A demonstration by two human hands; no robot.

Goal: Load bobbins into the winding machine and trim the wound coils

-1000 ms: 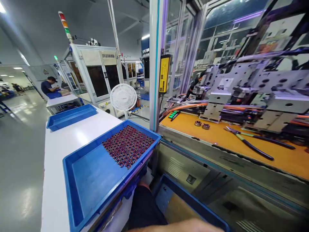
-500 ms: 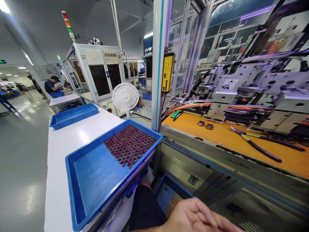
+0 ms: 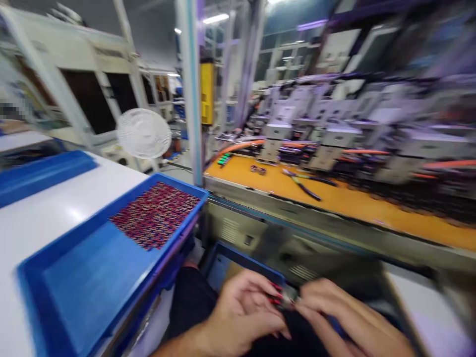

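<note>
Low in the view, my left hand curls around several small red and black parts, which show at its fingertips. Just to the right, my right hand has its fingers bent together beside those parts; motion blur hides what is between them. Both hands are above my dark-clothed lap. At the left, a big blue tray sits on the white table, with a dense layer of small red and dark pieces in its far right part.
A second blue tray lies farther left. A white fan stands behind the table. On the orange machine bench are pliers and two small metal rings. A blue bin is below the bench.
The view has swung right, so the trays and bench appear farther left. My right hand is now plainly visible, and red and black parts now show at my left fingers.
</note>
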